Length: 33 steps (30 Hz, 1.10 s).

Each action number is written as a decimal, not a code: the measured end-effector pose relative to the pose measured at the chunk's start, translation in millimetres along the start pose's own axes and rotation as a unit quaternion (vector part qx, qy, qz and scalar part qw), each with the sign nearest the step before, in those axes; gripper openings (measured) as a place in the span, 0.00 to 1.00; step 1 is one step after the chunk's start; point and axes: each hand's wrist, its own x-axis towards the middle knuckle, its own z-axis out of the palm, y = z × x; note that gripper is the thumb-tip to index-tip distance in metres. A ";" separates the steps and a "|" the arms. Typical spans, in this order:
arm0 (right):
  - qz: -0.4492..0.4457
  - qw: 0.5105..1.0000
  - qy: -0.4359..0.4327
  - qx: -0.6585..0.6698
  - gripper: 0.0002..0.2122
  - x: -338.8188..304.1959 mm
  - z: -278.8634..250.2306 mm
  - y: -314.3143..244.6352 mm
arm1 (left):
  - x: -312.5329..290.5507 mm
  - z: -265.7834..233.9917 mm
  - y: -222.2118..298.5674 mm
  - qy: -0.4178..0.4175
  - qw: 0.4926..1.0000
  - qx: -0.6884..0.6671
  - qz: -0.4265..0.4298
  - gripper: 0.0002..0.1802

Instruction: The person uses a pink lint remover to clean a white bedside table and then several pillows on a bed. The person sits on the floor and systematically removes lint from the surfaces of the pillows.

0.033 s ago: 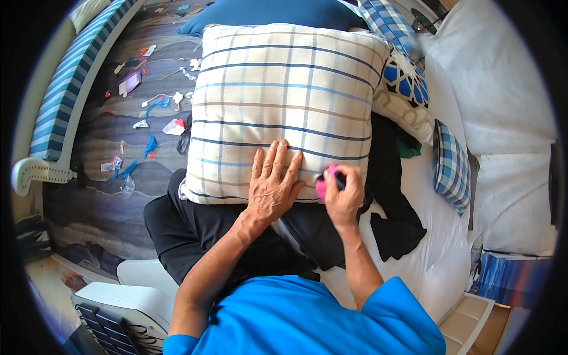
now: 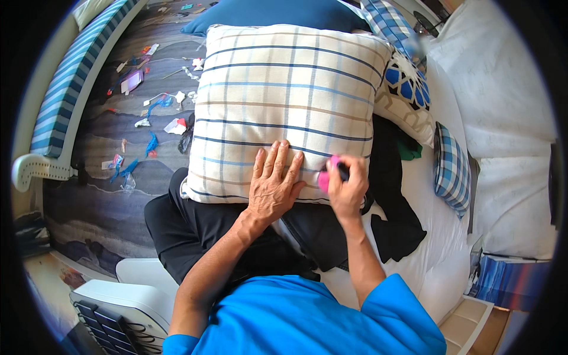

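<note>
A large cream cushion (image 2: pixel 287 103) with blue, brown and grey plaid lines lies across my lap. My left hand (image 2: pixel 275 183) rests flat on its near part, fingers spread and stretched forward. Near the cushion's lower right corner, my right hand (image 2: pixel 349 183) is closed around a small pink-and-black tool (image 2: pixel 323 181). Its pink part is close against the fabric. Fingers cover most of it, so its exact kind is unclear.
Scraps of plastic and paper (image 2: pixel 133 81) lie scattered over the grey patterned surface at left. A dark blue pillow (image 2: pixel 260 15) is beyond the cushion. To the right are a patterned cushion (image 2: pixel 408 97), a small checked cushion (image 2: pixel 451 168) and black cloth (image 2: pixel 393 207).
My right hand with the pink-and-black tool has shifted slightly forward and to the right. My left hand stays in place on the cushion.
</note>
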 end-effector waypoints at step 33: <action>-0.131 0.984 -0.122 0.023 0.15 -10.3 47.8 -28.1 | -30.5 -12.9 -20.8 0.072 0.997 -0.032 -0.013 0.30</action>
